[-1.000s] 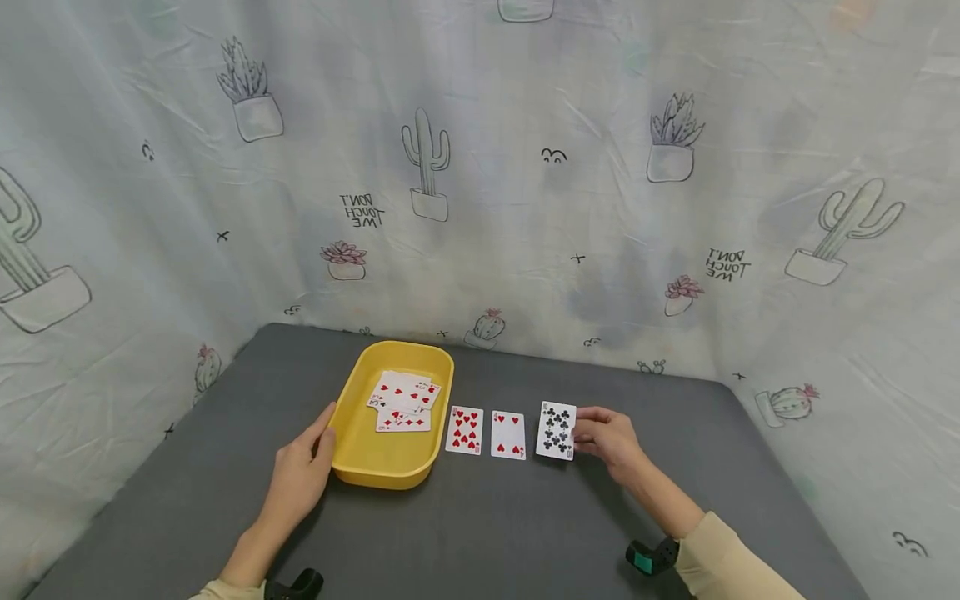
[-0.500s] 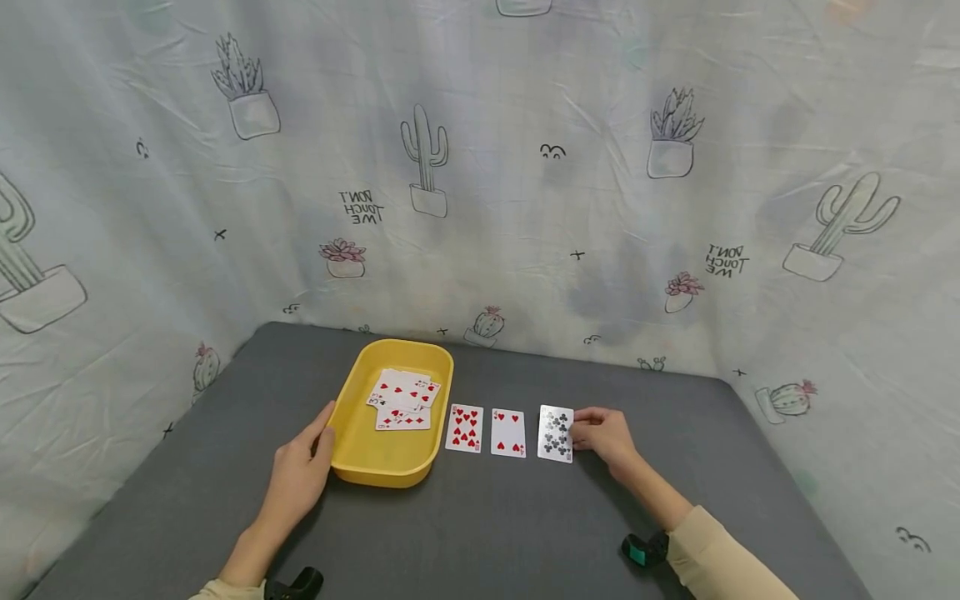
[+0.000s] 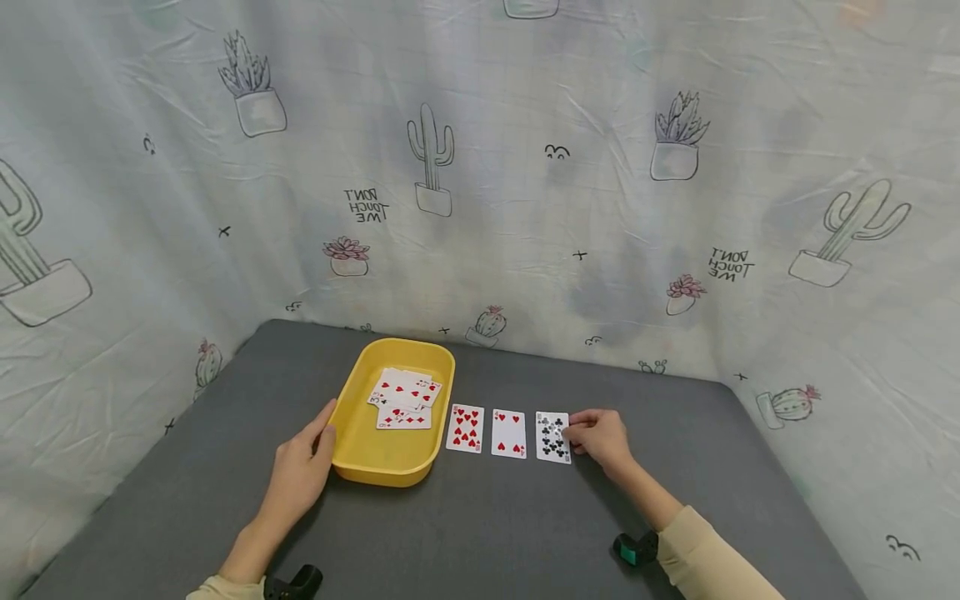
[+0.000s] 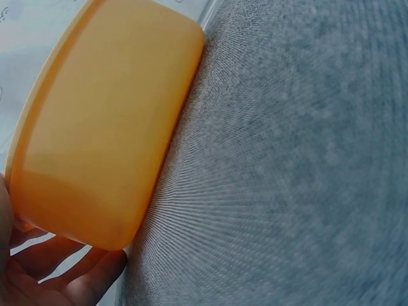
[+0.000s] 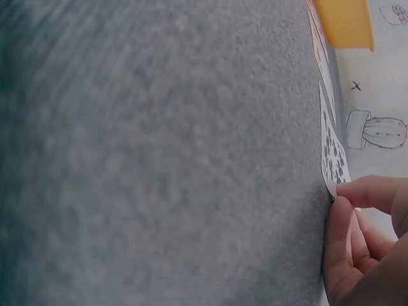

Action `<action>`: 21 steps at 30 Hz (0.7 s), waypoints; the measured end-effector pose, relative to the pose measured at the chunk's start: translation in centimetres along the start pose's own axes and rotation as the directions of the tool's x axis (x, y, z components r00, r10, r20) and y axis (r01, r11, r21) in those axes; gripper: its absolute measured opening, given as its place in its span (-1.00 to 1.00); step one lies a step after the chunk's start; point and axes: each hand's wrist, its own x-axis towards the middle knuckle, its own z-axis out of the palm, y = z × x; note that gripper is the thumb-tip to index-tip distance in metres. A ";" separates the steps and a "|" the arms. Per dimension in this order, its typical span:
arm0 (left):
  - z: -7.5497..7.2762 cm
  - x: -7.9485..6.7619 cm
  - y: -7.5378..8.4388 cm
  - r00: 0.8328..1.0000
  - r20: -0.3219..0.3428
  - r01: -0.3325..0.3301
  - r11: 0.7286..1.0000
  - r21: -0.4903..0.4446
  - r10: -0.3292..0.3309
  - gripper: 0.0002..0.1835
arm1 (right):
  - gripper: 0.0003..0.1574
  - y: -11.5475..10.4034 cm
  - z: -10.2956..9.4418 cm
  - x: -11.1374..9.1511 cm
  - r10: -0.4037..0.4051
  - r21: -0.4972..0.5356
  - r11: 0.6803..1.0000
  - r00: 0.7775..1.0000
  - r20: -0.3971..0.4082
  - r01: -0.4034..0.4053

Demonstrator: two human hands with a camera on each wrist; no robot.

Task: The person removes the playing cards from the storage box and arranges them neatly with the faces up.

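Observation:
My right hand [image 3: 604,438] pinches the right edge of a clubs playing card [image 3: 551,435] between thumb and finger, low at the table. In the right wrist view, that card [image 5: 331,150] lies nearly flat, with its near corner between the fingertips. To its left, a four of hearts [image 3: 508,433] and a card with several hearts [image 3: 465,428] lie face up in a row. My left hand [image 3: 296,475] rests against the left side of a yellow tray [image 3: 360,454], fingers lying along its outer wall. Inside the tray is a loose pile of face-up playing cards [image 3: 405,400].
A grey cloth-covered table [image 3: 480,533] lies under everything. Behind it hangs a pale curtain [image 3: 510,208] printed with cactus drawings. Black bands with small devices sit at both wrists, the right device [image 3: 636,550] close over the tabletop.
The clubs card has come down from a slightly raised position to the table, in line with the other two cards. My right hand moved down and slightly left with it. The left hand stayed put.

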 end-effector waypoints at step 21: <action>-0.1 -0.1 0.2 1.000 0.000 0.005 1.000 -0.006 -0.005 -0.52 | -0.80 0.0 0.2 0.0 -0.011 -0.067 0.998 1.000 -0.007 0.011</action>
